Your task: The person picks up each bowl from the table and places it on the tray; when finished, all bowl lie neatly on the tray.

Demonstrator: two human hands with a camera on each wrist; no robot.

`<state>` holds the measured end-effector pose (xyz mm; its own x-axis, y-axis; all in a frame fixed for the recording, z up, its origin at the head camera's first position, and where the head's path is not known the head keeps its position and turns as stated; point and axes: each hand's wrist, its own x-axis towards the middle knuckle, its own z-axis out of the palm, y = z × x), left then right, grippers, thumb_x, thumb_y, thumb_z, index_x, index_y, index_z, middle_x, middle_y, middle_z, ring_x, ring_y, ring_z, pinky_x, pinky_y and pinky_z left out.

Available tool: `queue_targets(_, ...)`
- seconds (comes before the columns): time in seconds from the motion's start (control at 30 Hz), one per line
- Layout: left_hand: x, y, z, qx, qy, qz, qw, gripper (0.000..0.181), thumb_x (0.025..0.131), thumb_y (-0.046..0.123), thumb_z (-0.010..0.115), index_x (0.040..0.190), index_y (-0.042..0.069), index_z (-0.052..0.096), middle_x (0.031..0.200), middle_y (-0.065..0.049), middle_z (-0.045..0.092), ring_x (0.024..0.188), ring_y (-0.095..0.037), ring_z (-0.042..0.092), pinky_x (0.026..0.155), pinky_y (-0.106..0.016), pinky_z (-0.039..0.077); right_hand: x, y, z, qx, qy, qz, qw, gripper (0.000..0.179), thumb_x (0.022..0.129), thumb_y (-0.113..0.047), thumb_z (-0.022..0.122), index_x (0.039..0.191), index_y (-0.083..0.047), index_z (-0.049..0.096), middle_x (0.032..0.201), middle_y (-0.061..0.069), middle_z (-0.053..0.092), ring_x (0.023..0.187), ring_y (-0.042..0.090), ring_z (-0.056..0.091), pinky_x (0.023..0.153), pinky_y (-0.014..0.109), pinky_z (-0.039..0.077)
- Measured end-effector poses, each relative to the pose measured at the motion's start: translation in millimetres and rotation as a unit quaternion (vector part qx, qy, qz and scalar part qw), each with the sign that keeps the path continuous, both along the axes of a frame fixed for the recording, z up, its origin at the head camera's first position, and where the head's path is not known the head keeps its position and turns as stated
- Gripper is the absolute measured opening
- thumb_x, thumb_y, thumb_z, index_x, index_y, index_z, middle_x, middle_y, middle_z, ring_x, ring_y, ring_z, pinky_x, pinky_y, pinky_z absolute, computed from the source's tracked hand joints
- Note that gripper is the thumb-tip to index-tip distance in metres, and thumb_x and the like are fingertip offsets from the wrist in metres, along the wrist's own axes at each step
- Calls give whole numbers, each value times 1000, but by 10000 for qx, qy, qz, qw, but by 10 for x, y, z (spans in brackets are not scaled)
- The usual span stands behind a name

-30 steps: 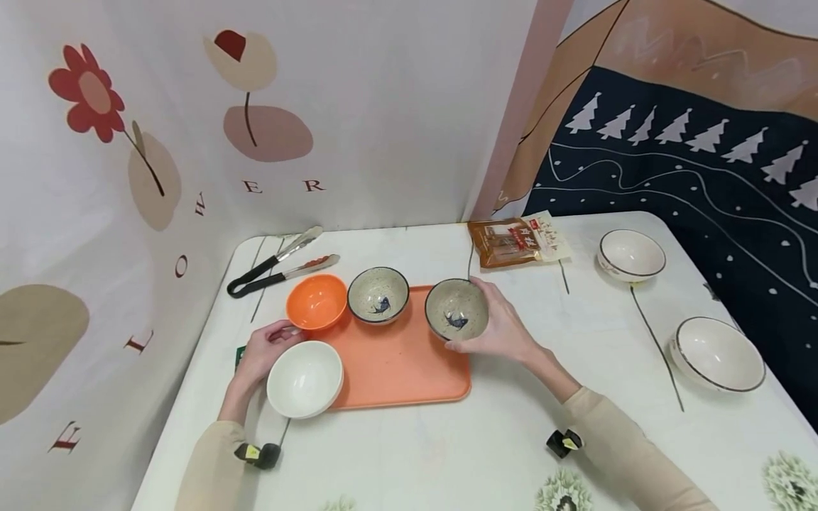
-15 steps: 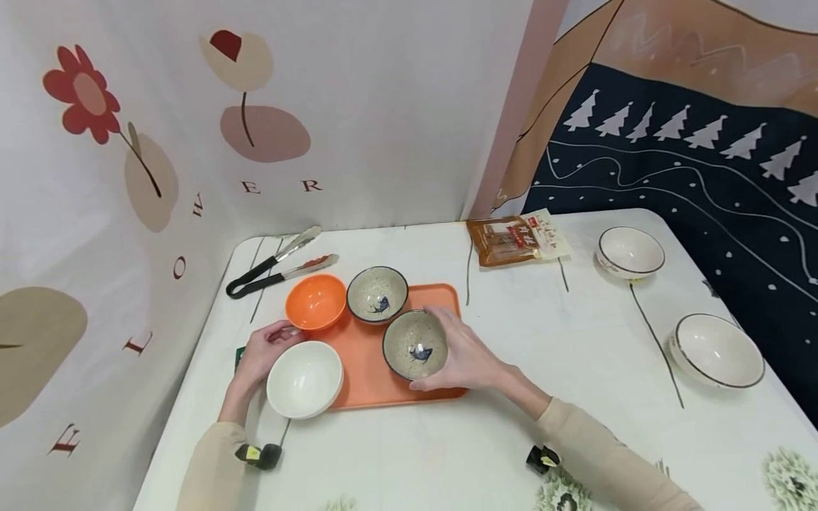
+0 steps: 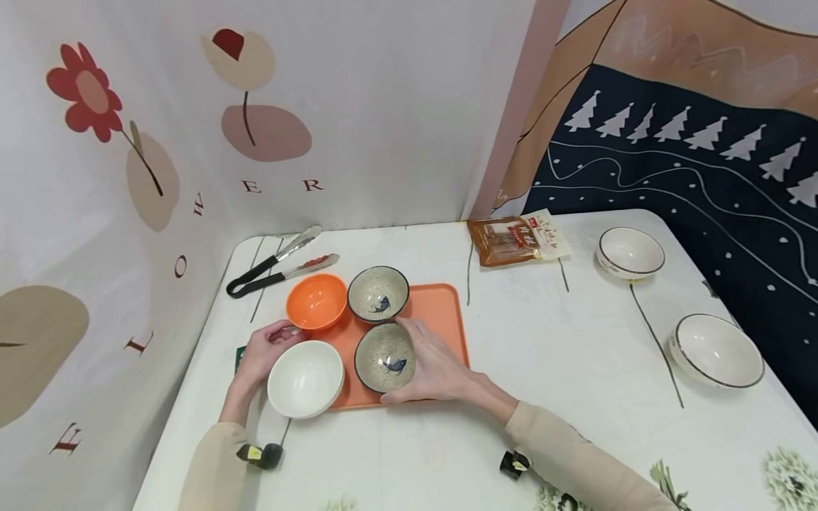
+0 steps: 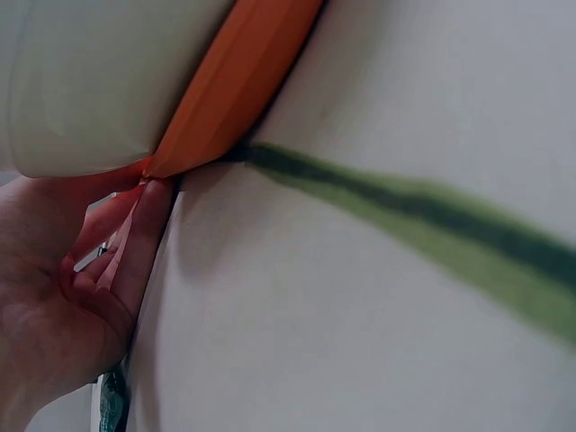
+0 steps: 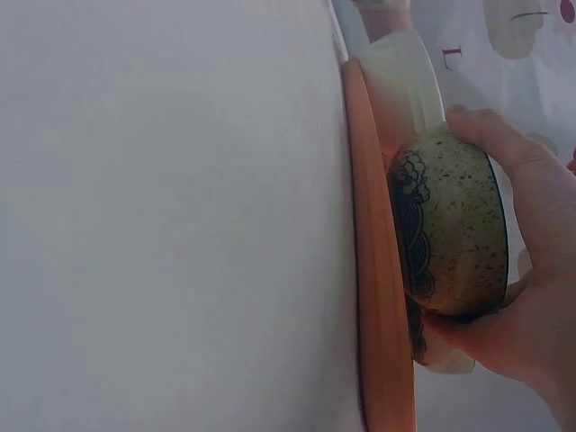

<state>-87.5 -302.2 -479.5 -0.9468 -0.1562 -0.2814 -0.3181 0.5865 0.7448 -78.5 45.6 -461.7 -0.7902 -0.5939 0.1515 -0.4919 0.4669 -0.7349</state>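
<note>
My right hand (image 3: pixel 437 365) grips a speckled grey-beige bowl (image 3: pixel 377 360) with a blue fish motif, thumb at its near side and fingers at the far side. In the right wrist view, the dark-patterned outside of this bowl (image 5: pixel 459 225) shows right beside the orange tray (image 5: pixel 382 297). A matching bowl (image 3: pixel 377 287) stands just behind it. My left hand (image 3: pixel 263 353) holds the tray's left edge, between an orange bowl (image 3: pixel 316 301) and a white bowl (image 3: pixel 305 380). In the left wrist view, the left fingertips (image 4: pixel 155 193) meet the tray edge, and the white bowl partly covers the hand.
Black-handled tongs (image 3: pixel 277 266) lie at the back left. A brown food packet (image 3: pixel 511 240) lies at the back edge. Two cream bowls with dark rims, a smaller bowl (image 3: pixel 631 253) and a larger bowl (image 3: pixel 717 351), stand on the right. Printed curtains rise behind the table.
My right hand has carried the speckled bowl leftward and toward me, from the tray's right side to in front of its twin. The left hand has stayed at the tray's edge.
</note>
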Motion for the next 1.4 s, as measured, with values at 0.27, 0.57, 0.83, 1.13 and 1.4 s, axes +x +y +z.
queue_targets(0.27,-28,16,34,0,-24,25,10000,57,98,40,66,140,3,57,108,-9,67,91,-13,59,75,-20,49,28,-96,14,6,-177,-20,9998,124,62,-55,91,156,-7,27,149,9,45,133,22,50,110,50,44)
queue_targets(0.57,-48,11,40,78,56,18,10000,55,98,37,67,139,2,58,106,-9,66,89,-13,58,73,-19,49,50,-149,-5,16,-262,-61,9996,126,64,-54,91,159,-8,22,154,9,41,138,23,47,111,49,43)
queue_targets(0.83,-40,19,43,51,-51,87,9999,57,98,39,66,140,3,57,106,-8,66,91,-14,57,73,-20,49,61,-134,-9,36,-168,83,9998,130,65,-59,90,160,-7,18,155,8,37,139,22,46,113,46,43)
queue_targets(1.13,-27,15,11,137,-106,119,9998,60,97,41,68,141,3,56,105,-6,65,90,-13,57,72,-20,49,51,63,113,-331,-456,21,9984,124,64,-53,93,158,-12,24,156,8,39,143,24,43,115,49,39)
queue_targets(1.4,-17,8,-8,39,-134,101,9999,57,98,41,66,141,4,56,107,-8,65,93,-17,56,74,-22,49,20,402,271,-398,-486,-577,9964,116,69,-46,92,159,-11,27,161,12,36,146,33,39,113,60,36)
